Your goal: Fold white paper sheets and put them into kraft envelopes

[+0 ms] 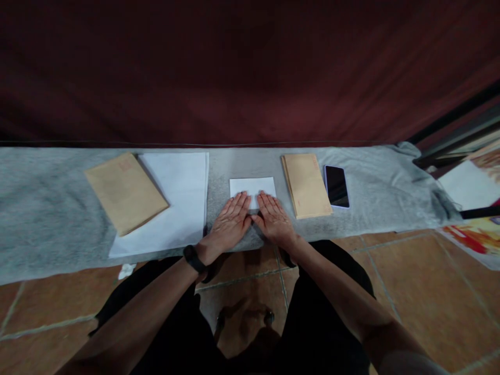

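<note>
A small white sheet of paper (252,185), which looks folded, lies on the grey cloth in front of me. My left hand (231,221) rests flat on its left part, fingers stretched out. On the right part lies my right hand (274,219), also flat with its fingers extended. The two thumbs nearly meet at the paper's near edge, and the palms cover its lower corners. Neither hand grips anything.
To the left, a stack of brown envelopes (127,192) lies askew on large white sheets (183,203). More brown envelopes (307,185) sit to the right, beside a phone (336,186). A dark red curtain (250,73) hangs behind the cloth-covered table (375,182).
</note>
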`<act>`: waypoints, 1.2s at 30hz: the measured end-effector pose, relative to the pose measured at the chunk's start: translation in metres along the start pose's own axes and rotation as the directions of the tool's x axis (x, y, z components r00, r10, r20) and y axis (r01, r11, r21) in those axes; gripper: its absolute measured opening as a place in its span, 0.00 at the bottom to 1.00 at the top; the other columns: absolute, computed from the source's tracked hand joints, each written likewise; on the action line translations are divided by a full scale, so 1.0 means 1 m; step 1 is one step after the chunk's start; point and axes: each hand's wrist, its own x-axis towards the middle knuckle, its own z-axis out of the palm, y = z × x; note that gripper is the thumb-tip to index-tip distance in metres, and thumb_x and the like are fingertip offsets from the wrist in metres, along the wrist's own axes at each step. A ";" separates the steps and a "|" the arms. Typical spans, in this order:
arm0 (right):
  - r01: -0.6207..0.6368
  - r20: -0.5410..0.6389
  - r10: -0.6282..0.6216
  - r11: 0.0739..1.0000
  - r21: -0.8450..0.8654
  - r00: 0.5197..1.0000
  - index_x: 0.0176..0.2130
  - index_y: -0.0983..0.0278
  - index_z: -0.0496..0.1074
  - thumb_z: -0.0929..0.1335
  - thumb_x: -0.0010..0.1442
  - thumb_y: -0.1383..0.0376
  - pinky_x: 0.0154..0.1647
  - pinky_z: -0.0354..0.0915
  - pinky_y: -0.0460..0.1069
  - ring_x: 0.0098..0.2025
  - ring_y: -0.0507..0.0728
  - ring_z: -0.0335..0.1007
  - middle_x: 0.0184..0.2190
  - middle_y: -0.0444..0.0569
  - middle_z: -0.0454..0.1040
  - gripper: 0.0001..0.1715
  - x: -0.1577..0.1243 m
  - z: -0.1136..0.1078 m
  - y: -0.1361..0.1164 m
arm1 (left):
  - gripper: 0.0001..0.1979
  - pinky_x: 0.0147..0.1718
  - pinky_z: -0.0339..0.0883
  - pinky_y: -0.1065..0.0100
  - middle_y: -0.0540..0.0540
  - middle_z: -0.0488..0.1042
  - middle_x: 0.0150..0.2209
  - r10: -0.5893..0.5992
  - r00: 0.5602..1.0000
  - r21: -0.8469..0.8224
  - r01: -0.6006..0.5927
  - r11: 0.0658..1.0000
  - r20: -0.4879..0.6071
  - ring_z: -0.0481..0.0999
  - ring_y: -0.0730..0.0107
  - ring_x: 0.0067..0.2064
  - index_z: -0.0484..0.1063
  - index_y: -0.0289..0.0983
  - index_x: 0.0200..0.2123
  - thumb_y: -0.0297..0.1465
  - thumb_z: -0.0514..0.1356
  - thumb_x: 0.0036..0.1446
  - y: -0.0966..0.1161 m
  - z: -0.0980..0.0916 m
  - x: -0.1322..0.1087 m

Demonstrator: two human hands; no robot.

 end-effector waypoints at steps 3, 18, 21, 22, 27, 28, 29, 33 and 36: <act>-0.020 -0.021 0.020 0.999 -0.032 1.000 0.72 0.74 0.51 0.57 0.74 0.50 0.75 0.47 0.60 0.75 0.62 0.43 0.73 0.61 0.50 0.40 -0.002 0.000 0.004 | 0.32 0.71 0.48 0.51 0.32 0.50 0.73 -0.049 0.998 0.008 0.049 0.999 -0.033 0.46 0.54 0.75 0.51 0.26 0.71 0.38 0.45 0.71 -0.004 -0.001 -0.001; -0.114 -0.047 0.110 0.989 -0.096 0.993 0.71 0.76 0.52 0.57 0.74 0.52 0.73 0.49 0.61 0.74 0.66 0.47 0.73 0.64 0.51 0.40 -0.003 0.000 0.011 | 0.31 0.71 0.47 0.50 0.34 0.50 0.73 -0.205 0.976 0.036 0.208 0.977 -0.075 0.48 0.54 0.74 0.50 0.28 0.72 0.39 0.44 0.71 -0.026 -0.004 0.006; -0.112 -0.052 0.108 0.989 -0.092 0.993 0.71 0.76 0.52 0.57 0.74 0.52 0.73 0.49 0.62 0.74 0.66 0.47 0.72 0.64 0.52 0.39 -0.003 -0.001 0.013 | 0.33 0.71 0.46 0.50 0.33 0.49 0.74 -0.135 0.990 0.060 0.137 0.989 -0.039 0.46 0.53 0.75 0.51 0.27 0.71 0.41 0.46 0.71 -0.032 -0.009 0.008; -0.112 -0.053 0.107 0.990 -0.090 0.993 0.71 0.76 0.52 0.57 0.74 0.52 0.73 0.50 0.62 0.74 0.66 0.48 0.72 0.64 0.52 0.39 -0.003 -0.001 0.013 | 0.33 0.71 0.45 0.50 0.34 0.48 0.74 -0.103 0.994 0.067 0.104 0.992 -0.023 0.46 0.53 0.75 0.51 0.28 0.71 0.42 0.47 0.71 -0.034 -0.011 0.009; -0.117 -0.063 0.112 0.989 -0.093 0.992 0.71 0.75 0.53 0.57 0.74 0.52 0.73 0.50 0.61 0.73 0.66 0.49 0.72 0.64 0.53 0.38 -0.003 -0.001 0.012 | 0.32 0.72 0.43 0.50 0.36 0.50 0.74 -0.053 0.998 0.092 0.051 0.994 0.027 0.47 0.54 0.75 0.53 0.31 0.71 0.41 0.49 0.71 -0.034 -0.015 0.011; -0.118 -0.063 0.112 0.989 -0.094 0.992 0.71 0.76 0.54 0.57 0.74 0.52 0.73 0.50 0.61 0.73 0.66 0.49 0.72 0.64 0.53 0.38 -0.003 -0.002 0.012 | 0.31 0.72 0.43 0.50 0.36 0.50 0.73 -0.053 0.998 0.093 0.050 0.994 0.032 0.47 0.54 0.75 0.53 0.31 0.71 0.41 0.49 0.71 -0.034 -0.016 0.011; -0.120 -0.062 0.115 0.988 -0.095 0.991 0.71 0.76 0.54 0.57 0.74 0.52 0.73 0.49 0.61 0.73 0.66 0.49 0.72 0.64 0.53 0.38 -0.002 -0.002 0.012 | 0.31 0.72 0.43 0.51 0.36 0.51 0.73 -0.051 0.998 0.091 0.048 0.995 0.034 0.47 0.55 0.75 0.53 0.30 0.71 0.40 0.48 0.71 -0.033 -0.016 0.012; -0.131 -0.054 0.127 0.988 -0.081 0.990 0.71 0.75 0.54 0.57 0.74 0.52 0.73 0.50 0.62 0.73 0.66 0.49 0.72 0.63 0.53 0.38 -0.002 -0.002 0.013 | 0.29 0.72 0.44 0.51 0.35 0.52 0.73 -0.043 0.999 0.070 0.042 0.997 0.018 0.49 0.57 0.74 0.54 0.30 0.71 0.36 0.45 0.72 -0.032 -0.017 0.013; -0.137 -0.048 0.134 0.989 -0.062 0.990 0.71 0.74 0.53 0.57 0.74 0.52 0.73 0.49 0.63 0.73 0.67 0.49 0.72 0.63 0.52 0.38 -0.001 -0.002 0.014 | 0.29 0.72 0.44 0.50 0.35 0.52 0.73 -0.046 0.999 0.052 0.046 0.998 0.006 0.49 0.56 0.74 0.54 0.30 0.70 0.37 0.44 0.72 -0.031 -0.016 0.013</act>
